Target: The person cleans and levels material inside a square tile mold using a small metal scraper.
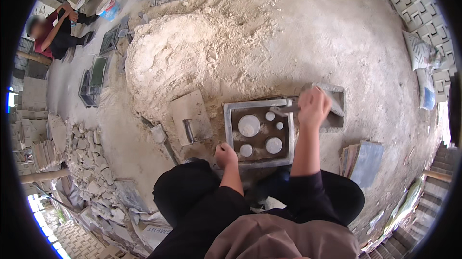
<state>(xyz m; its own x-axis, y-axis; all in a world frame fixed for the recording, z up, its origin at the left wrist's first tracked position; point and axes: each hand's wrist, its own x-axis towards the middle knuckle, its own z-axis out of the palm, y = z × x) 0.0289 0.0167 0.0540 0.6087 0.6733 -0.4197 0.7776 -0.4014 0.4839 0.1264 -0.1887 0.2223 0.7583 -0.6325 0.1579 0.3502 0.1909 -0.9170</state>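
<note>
1. Far to your left, another person (52,30) in a red and black top crouches on the floor, with flat rectangular frames (98,74) lying in a row just beside them.
2. Below that, a heap of broken pale slabs (89,163) lies along the left edge of the floor.
3. A large mound of pale sandy mix (202,52) fills the middle ground ahead of you, and at its near foot a flat plastering float (190,117) lies face down, handle up.
4. Your left hand (225,155) is clenched into a fist, and it rests at the near left corner of the square metal mould (260,134); whether it grips anything, you cannot tell.
5. The mould sits on the ground directly in front of your knees, between your two hands. Its dark inner tray shows several pale round discs (249,126) of differing size.
6. Your right hand (314,107) is closed around the handle of a trowel-like tool (284,110), whose blade reaches over the mould's far right corner.
7. Just behind that hand, a grey block (337,98) sits on the ground.
8. To your right, a stack of thin flat boards (363,160) lies near your knee.
9. At the far right, patterned blocks (418,13) are stacked along the wall.
</note>
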